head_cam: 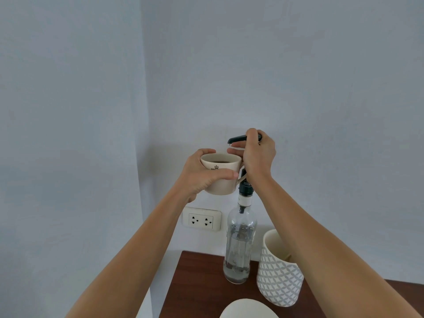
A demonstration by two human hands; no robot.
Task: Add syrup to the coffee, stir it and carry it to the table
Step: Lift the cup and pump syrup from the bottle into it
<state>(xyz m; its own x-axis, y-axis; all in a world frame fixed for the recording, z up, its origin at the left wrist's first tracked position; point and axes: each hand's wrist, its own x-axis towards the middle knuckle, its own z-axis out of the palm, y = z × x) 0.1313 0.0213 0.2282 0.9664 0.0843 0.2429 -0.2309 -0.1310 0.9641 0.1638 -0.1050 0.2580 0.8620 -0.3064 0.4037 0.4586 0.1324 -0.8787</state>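
Note:
A cream mug with dark coffee in it is held up in the air by my left hand, which wraps around its side. The mug's rim sits just under the black spout of the pump on a tall clear syrup bottle. My right hand is closed over the pump head, with fingers curled under it. The bottle stands on a dark wooden counter and holds a little clear liquid at its bottom.
A white and grey patterned ceramic holder stands to the right of the bottle. The rim of a white dish shows at the bottom edge. A double wall socket sits on the pale wall behind. The counter's left edge is near the bottle.

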